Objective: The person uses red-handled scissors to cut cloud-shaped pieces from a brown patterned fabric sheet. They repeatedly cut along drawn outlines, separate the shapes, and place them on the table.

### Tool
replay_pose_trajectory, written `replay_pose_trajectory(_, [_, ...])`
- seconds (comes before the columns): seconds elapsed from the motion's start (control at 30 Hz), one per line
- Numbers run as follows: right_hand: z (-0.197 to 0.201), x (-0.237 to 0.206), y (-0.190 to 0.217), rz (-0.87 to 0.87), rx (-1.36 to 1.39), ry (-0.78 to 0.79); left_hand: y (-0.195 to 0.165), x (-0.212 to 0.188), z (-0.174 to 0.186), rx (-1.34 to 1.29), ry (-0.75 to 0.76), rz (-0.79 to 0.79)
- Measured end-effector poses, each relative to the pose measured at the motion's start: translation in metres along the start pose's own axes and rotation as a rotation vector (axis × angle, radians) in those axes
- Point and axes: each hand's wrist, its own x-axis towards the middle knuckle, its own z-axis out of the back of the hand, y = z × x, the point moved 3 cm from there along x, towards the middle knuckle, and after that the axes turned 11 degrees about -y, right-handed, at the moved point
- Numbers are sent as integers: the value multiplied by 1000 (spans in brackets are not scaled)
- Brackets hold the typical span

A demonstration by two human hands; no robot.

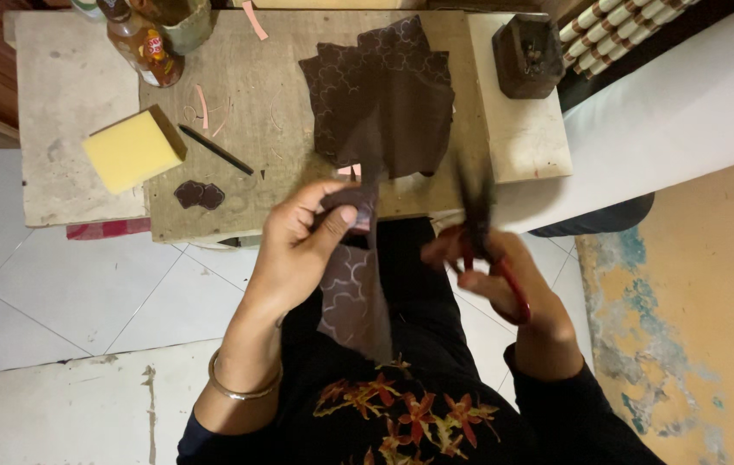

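Cutting of patterned brown leather is judged to be in hand. In the head view, a narrow leather strip (351,284) is pinched at its upper end by the left hand (302,245), just below the low wooden table (246,103). Red-handled scissors (483,237), blurred, are gripped by the right hand (509,288), fingers closed through the loops. Uncut pieces (384,95) lie on the table; a yellow sponge (133,148) sits on its left side. Blades must meet the strip squarely.
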Motion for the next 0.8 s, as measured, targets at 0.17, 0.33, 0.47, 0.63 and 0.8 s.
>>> replay_pose_trajectory(0.17, [9, 11, 1, 110, 70, -343, -13, -4, -3, 309, 193, -37])
replay_pose_trajectory(0.33, [-9, 27, 14, 271, -25, -246, -17, -5, -14, 518, 300, 108])
replay_pose_trajectory(0.47, [-18, 28, 16, 80, -285, -240, -9, -2, -19, 598, 312, 121])
replay_pose_trajectory(0.63, [-28, 29, 10, 113, -169, -147, -1, -2, -19, 423, 309, -27])
replay_pose_trajectory(0.8, [-31, 26, -17, -128, -208, -179, 5, 1, -16, 480, 187, 167])
